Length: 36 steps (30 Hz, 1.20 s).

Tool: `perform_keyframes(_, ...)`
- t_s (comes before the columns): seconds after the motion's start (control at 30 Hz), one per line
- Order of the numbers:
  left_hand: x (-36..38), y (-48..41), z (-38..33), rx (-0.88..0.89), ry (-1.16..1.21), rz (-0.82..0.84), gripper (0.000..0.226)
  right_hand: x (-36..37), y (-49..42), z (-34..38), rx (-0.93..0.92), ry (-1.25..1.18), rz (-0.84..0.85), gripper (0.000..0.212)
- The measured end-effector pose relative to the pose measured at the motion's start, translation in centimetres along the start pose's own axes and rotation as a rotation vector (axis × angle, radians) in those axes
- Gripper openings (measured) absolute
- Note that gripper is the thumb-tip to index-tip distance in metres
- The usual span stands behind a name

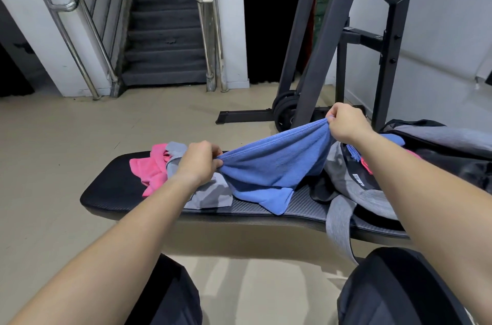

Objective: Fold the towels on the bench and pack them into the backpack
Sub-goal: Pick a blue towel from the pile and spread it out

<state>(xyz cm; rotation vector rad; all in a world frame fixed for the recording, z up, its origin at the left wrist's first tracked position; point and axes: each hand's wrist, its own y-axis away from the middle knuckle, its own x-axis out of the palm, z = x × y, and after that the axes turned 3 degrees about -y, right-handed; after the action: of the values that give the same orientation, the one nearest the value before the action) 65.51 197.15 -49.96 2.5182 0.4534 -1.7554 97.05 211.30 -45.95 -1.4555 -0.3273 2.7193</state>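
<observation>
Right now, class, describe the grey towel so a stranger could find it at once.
Find the long black bench. Crumpled on it, under the left hand, lies the grey towel. A pink towel lies to its left and a lifted blue towel to its right; alone of the three, it is grey.
</observation>
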Motion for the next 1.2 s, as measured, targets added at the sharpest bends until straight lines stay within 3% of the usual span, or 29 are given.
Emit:
perform_keyframes(0.17,-1.7,-1.3,-0.3,0.048,-0.081,-0.116,0.019,-1.1,0.0,0.7,-0.015,-0.014,-0.002,0.02)
perform_keyframes(0.3,-4.4,-2.1,-1.2,0.088,-0.156,-0.203,0.019,-2.8,0.1,1.8,-0.021,-0.038,-0.038,0.021)
perform_keyframes(0.47,-8.9,-3.0,-2.2,0.06,-0.08,-0.318,0.003,-5.8,0.1,3.7,-0.029,-0.053,-0.106,0.023)
perform_keyframes(0.67,-12.3,-2.7,-4.1,0.064,0.109,-0.386,0.01,-9.2,0.9,6.3,-0.016,-0.112,-0.21,0.025)
perform_keyframes(0.87,-12.8,-0.8,-4.5,0.017,0.324,-0.45,0.01,-9.6,2.5,6.4,-0.087,-0.168,-0.125,0.03)
perform_keyframes(1.2,-10.4,-2.1,-1.9,-0.11,0.098,-0.403,0.022,-6.6,1.5,5.0,-0.065,-0.173,-0.037,0.023)
